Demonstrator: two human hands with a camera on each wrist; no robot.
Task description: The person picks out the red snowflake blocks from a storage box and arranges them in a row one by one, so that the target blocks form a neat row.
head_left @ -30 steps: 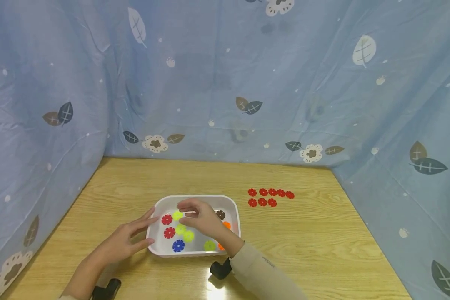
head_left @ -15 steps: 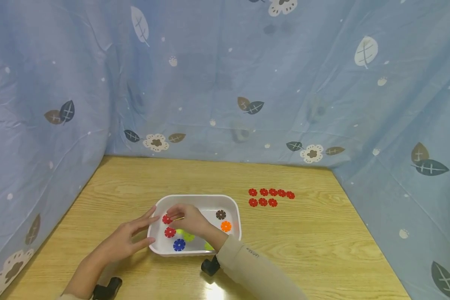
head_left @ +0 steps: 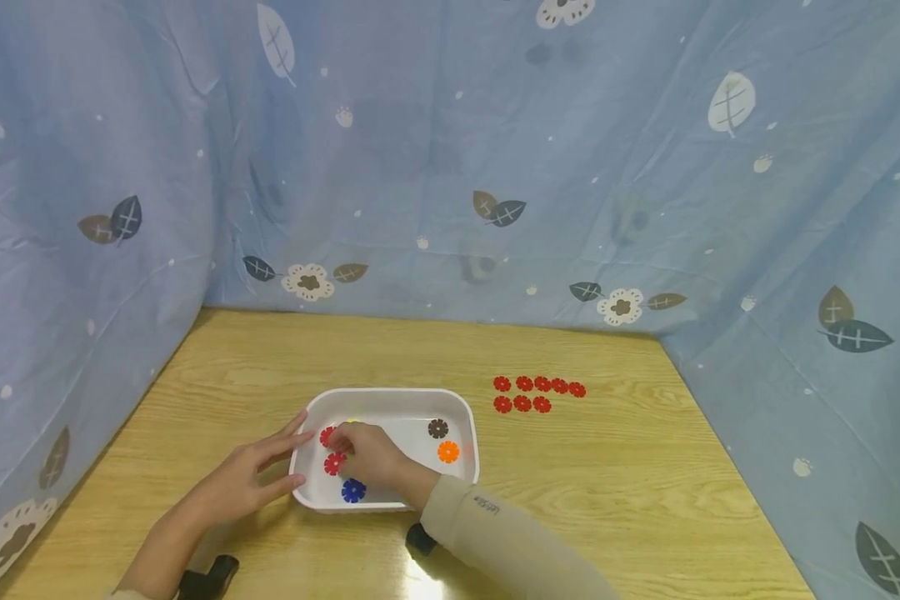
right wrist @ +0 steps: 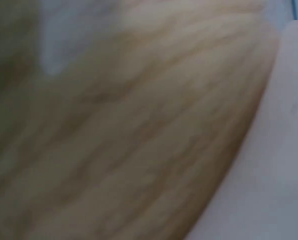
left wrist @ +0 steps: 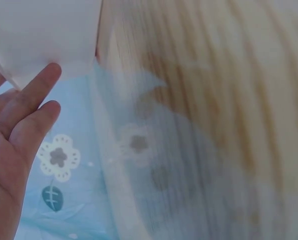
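Note:
A white tray [head_left: 390, 396] holds notched plastic discs. My left hand [head_left: 243, 483] lies along its left side, fingers spread and fairly straight, fingertips at the rim. In the left wrist view, fingers [left wrist: 26, 102] touch the tray's outer wall [left wrist: 46, 35]. Inside the tray, my right hand [head_left: 371, 457] reaches down with bent fingers beside one red disc [head_left: 326, 437] and a second red disc [head_left: 333, 464]. Whether it pinches anything is hidden. A blue disc [head_left: 353, 491] lies just below the hand, and a yellow disc [head_left: 352, 422] peeks out above it.
A brown disc [head_left: 438, 428] and an orange disc [head_left: 448, 452] lie at the tray's right side. On the wooden table [head_left: 607, 483], several red discs [head_left: 542, 384] form two rows to the right. A blue patterned curtain [head_left: 435, 150] surrounds the table. The right wrist view is blurred.
My right hand has moved left and down within the tray, toward the red discs, now covering most of the yellow-green ones. The left hand stays at the rim.

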